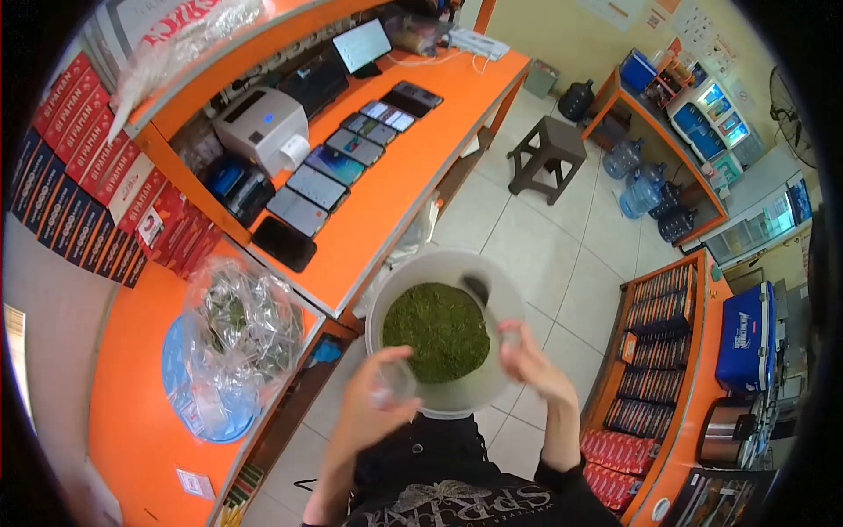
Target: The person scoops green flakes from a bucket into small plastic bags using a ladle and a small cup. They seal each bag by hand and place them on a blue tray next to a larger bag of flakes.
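A large whitish tub (505, 303) stands before me, with green shredded leafy material (436, 332) inside. My left hand (379, 400) is at the tub's near left edge, its fingers curved around a small clear plastic container (393, 383). At the tub's right side, my right hand (529, 360) has its fingers closed on the handle of a scoop or spoon, blurred by motion. The scoop's dark head (475, 288) is over the far right part of the green material.
Several phones (318, 186) and a label printer (262, 127) rest on the orange desk (421, 75). Clear plastic bags (241, 325) lie on a blue round tray (180, 386) at left. Beyond are a brown stool (549, 145), water jugs (641, 195) and a shelf of boxes (650, 378).
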Action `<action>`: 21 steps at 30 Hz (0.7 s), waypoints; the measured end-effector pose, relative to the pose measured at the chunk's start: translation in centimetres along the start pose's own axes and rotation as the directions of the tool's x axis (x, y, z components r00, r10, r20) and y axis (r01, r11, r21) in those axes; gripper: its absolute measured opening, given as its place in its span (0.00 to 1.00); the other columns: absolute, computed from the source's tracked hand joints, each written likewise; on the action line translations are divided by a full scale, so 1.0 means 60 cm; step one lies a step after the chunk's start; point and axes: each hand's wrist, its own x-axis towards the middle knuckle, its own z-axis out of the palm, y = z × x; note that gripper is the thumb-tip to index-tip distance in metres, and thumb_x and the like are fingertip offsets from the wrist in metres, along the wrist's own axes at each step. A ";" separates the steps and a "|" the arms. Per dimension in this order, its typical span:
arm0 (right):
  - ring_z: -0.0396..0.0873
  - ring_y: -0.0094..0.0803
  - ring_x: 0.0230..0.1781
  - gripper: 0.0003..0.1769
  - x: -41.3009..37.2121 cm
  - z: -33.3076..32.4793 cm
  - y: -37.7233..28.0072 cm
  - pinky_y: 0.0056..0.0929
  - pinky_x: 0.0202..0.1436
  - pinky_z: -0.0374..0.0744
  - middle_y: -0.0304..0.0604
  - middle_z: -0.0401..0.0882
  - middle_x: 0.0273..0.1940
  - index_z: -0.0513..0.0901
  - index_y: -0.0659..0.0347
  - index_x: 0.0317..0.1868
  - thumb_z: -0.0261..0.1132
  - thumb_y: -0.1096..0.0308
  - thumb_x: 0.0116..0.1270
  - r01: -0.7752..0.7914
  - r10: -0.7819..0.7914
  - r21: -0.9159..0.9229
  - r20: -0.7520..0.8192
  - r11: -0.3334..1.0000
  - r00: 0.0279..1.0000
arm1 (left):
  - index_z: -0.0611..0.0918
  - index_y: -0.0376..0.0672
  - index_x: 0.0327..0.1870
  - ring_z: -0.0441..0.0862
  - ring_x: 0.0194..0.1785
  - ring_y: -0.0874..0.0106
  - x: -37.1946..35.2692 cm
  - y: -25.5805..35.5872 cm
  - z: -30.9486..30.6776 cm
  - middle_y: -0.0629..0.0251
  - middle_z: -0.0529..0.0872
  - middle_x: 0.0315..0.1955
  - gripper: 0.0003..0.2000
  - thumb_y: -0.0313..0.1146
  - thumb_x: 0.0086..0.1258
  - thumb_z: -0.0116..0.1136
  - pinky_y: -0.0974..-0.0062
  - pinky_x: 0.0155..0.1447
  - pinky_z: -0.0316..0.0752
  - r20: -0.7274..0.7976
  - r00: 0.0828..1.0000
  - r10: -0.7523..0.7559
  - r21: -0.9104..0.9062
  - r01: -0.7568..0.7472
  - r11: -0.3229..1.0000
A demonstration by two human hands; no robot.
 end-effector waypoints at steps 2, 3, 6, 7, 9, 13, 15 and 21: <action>0.74 0.28 0.28 0.22 0.070 0.003 0.108 0.29 0.34 0.74 0.41 0.75 0.31 0.65 0.61 0.58 0.58 0.68 0.64 -0.102 -0.055 -0.614 -0.231 0.783 0.971 | 0.67 0.43 0.62 0.75 0.32 0.83 -0.005 -0.052 -0.031 0.63 0.75 0.54 0.34 0.28 0.52 0.70 0.87 0.27 0.69 -0.079 0.996 -0.046 -0.287 0.022 0.958; 0.79 0.36 0.32 0.20 0.109 0.032 0.165 0.34 0.37 0.77 0.45 0.78 0.34 0.67 0.61 0.56 0.57 0.68 0.64 -0.205 -0.149 -0.921 -0.266 0.331 0.952 | 0.66 0.43 0.63 0.73 0.28 0.84 -0.007 -0.069 -0.033 0.62 0.75 0.53 0.34 0.31 0.54 0.69 0.88 0.24 0.66 -0.112 0.993 -0.046 -0.427 -0.006 0.904; 0.78 0.42 0.50 0.15 0.201 0.088 0.350 0.42 0.47 0.77 0.46 0.80 0.46 0.80 0.57 0.47 0.56 0.71 0.59 0.234 0.463 -0.935 0.337 0.266 0.820 | 0.64 0.43 0.65 0.65 0.21 0.85 -0.012 -0.078 -0.032 0.60 0.76 0.50 0.33 0.41 0.60 0.64 0.88 0.19 0.60 -0.085 0.957 -0.278 -0.864 0.069 0.500; 0.77 0.39 0.53 0.13 0.215 0.093 0.393 0.42 0.49 0.77 0.43 0.79 0.50 0.83 0.56 0.43 0.55 0.72 0.59 0.435 0.424 -0.769 0.627 0.468 0.653 | 0.64 0.43 0.65 0.64 0.20 0.85 -0.012 -0.087 -0.035 0.60 0.76 0.48 0.32 0.44 0.62 0.61 0.88 0.19 0.59 -0.053 0.953 -0.297 -0.919 0.070 0.387; 0.76 0.37 0.54 0.14 0.228 0.107 0.409 0.41 0.48 0.77 0.40 0.81 0.49 0.83 0.53 0.45 0.56 0.69 0.60 0.545 0.471 -0.827 0.539 0.138 0.698 | 0.63 0.43 0.66 0.61 0.18 0.83 -0.021 -0.111 -0.051 0.58 0.76 0.44 0.32 0.50 0.65 0.55 0.88 0.18 0.57 0.014 0.942 -0.335 -0.986 0.069 0.152; 0.77 0.36 0.54 0.12 0.221 0.082 0.445 0.37 0.46 0.78 0.38 0.82 0.47 0.84 0.52 0.43 0.56 0.64 0.62 0.641 0.594 -0.761 0.469 -0.103 0.653 | 0.63 0.44 0.66 0.62 0.19 0.83 -0.048 -0.147 -0.089 0.58 0.74 0.41 0.32 0.51 0.65 0.52 0.87 0.19 0.59 0.049 0.920 -0.388 -0.996 0.016 -0.088; 0.80 0.37 0.49 0.12 0.216 0.056 0.398 0.38 0.43 0.78 0.37 0.83 0.44 0.85 0.53 0.39 0.57 0.63 0.61 0.704 0.636 -0.700 0.491 -0.118 0.595 | 0.63 0.44 0.66 0.62 0.19 0.83 -0.057 -0.151 -0.098 0.58 0.73 0.41 0.31 0.49 0.65 0.53 0.88 0.20 0.59 0.018 0.913 -0.407 -0.994 -0.026 -0.103; 0.82 0.36 0.42 0.13 0.197 -0.037 0.234 0.36 0.40 0.79 0.36 0.85 0.40 0.86 0.42 0.41 0.58 0.60 0.58 0.533 0.674 -0.843 0.355 -0.069 0.648 | 0.64 0.40 0.65 0.61 0.20 0.83 -0.033 -0.153 -0.099 0.60 0.73 0.45 0.30 0.38 0.62 0.56 0.89 0.20 0.59 -0.055 0.939 -0.340 -0.995 -0.024 0.092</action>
